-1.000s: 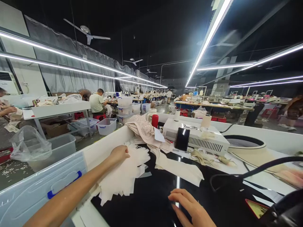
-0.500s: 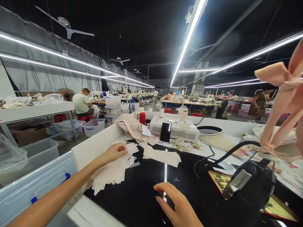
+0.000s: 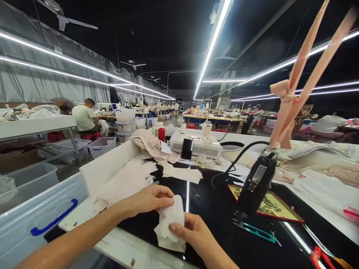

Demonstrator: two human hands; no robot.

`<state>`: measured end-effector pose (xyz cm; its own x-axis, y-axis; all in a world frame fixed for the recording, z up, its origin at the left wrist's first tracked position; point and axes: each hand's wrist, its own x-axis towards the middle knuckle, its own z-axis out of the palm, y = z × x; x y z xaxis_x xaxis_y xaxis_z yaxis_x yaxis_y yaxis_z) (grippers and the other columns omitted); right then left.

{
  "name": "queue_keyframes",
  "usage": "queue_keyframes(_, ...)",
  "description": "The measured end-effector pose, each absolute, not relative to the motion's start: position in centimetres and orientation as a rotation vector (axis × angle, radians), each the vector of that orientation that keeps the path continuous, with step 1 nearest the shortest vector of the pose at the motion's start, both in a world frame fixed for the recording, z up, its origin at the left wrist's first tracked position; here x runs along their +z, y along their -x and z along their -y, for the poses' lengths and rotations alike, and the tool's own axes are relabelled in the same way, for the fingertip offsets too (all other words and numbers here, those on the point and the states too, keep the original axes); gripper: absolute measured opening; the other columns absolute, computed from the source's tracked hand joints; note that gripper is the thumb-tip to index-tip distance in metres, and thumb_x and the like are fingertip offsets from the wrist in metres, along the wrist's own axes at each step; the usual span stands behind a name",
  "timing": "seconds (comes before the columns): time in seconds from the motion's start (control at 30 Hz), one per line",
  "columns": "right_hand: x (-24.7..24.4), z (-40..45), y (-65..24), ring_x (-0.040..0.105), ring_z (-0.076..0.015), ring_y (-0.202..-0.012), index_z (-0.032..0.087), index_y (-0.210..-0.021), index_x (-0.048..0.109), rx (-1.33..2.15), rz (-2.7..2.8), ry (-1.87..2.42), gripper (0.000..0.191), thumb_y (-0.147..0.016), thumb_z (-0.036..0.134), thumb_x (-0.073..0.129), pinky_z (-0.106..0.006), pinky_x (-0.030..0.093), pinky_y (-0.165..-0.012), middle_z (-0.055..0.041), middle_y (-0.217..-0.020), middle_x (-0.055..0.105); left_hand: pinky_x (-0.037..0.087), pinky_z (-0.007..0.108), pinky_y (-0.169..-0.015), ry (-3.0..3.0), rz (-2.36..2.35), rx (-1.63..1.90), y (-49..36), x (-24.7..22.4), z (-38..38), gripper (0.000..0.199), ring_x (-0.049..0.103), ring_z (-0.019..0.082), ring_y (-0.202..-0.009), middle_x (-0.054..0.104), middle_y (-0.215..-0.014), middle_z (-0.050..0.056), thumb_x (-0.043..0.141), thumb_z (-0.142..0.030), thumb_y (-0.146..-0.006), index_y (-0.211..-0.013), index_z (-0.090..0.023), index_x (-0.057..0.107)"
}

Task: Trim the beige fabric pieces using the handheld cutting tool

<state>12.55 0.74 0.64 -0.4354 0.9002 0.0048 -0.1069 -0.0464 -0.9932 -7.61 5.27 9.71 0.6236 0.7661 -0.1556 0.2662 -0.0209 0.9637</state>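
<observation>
A pale piece of fabric (image 3: 169, 224) is held up over the near edge of the black worktop (image 3: 215, 205), grasped by both hands. The left hand (image 3: 151, 200) pinches its top between thumb and fingers, while the right hand (image 3: 193, 231) grips its right side, thumb pressed on the front face. The cloth looks light, thin and limp, already creased and folded; it should slip little and bend at the slightest pull, so an edge pinch with opposed thumbs seems the surest hold. Whether it is one layer or several cannot be told.

On the worktop's left lies a spread of similar pale pieces (image 3: 123, 183). On its right, a red-rimmed tray (image 3: 291, 214) with a yellow base holds small items, too small to identify, partly hidden behind a black device (image 3: 256, 186). Against the worktop's left side stands a pale blue box (image 3: 17, 231), its contents unclear. Beyond its far left corner are a clear bin (image 3: 102, 148) and stacked clear boxes (image 3: 125, 127) with pale contents.
</observation>
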Motion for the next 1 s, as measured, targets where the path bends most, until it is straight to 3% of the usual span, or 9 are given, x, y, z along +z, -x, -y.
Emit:
queue_keyframes(0.13, 0.5, -0.2, -12.4, 0.054, -0.0131, -0.069, 0.016, -0.093, 0.08, 1.6, 1.441, 0.904, 0.064, -0.066, 0.074, 0.087, -0.028, 0.044, -0.071, -0.0019, -0.078, 0.068, 0.04, 0.026, -0.069, -1.586, -0.916, 0.531, 7.4, 8.9, -5.0, 0.053, 0.05, 0.012, -0.073, 0.061, -0.08, -0.001, 0.078, -0.066, -0.078, -0.093, -0.016, 0.068)
queue_keyframes(0.33, 0.2, 0.0, -11.9, 0.034, -0.0073, -0.05, 0.017, -0.075, 0.069, 1.59, 1.534, 1.037, 0.06, -0.067, 0.074, 0.084, -0.023, 0.03, -0.047, 0.0074, -0.055, 0.041, 0.032, 0.025, -0.064, -1.603, -0.967, 0.561, 7.7, 8.3, -4.8, 0.052, 0.041, 0.012, -0.069, 0.053, -0.075, -0.003, 0.075, -0.066, -0.078, -0.089, -0.016, 0.065)
queue_keyframes(0.53, 0.6, 0.1, -11.5, 0.037, -0.0062, -0.046, 0.019, -0.078, 0.062, 1.584, 1.589, 1.073, 0.039, -0.081, 0.055, 0.077, -0.022, 0.033, -0.045, 0.0092, -0.056, 0.042, 0.03, 0.025, -0.064, -1.648, -1.007, 0.615, 8.0, 7.7, -4.9, 0.047, 0.044, 0.014, -0.072, 0.057, -0.079, -0.001, 0.073, -0.063, -0.08, -0.089, -0.017, 0.068)
queue_keyframes(0.73, 1.0, 0.1, -11.6, 0.034, -0.0043, -0.04, 0.02, -0.079, 0.057, 1.615, 1.586, 1.139, 0.036, -0.08, 0.052, 0.074, -0.022, 0.026, -0.041, 0.0097, -0.055, 0.046, 0.029, 0.026, -0.062, -1.674, -1.052, 0.674, 7.9, 6.8, -5.4, 0.041, 0.044, 0.015, -0.068, 0.057, -0.075, -0.001, 0.072, -0.058, -0.08, -0.086, -0.017, 0.07)
queue_keyframes(1.0, 1.8, -0.1, -11.8, 0.031, -0.0036, -0.04, 0.021, -0.075, 0.055, 1.68, 1.598, 1.139, 0.02, -0.077, 0.036, 0.068, -0.022, 0.024, -0.04, 0.0103, -0.054, 0.043, 0.033, 0.027, -0.064, -1.594, -1.116, 0.743, 8.0, 5.6, -6.2, 0.036, 0.043, 0.014, -0.068, 0.056, -0.074, -0.001, 0.07, -0.052, -0.079, -0.078, -0.017, 0.069)
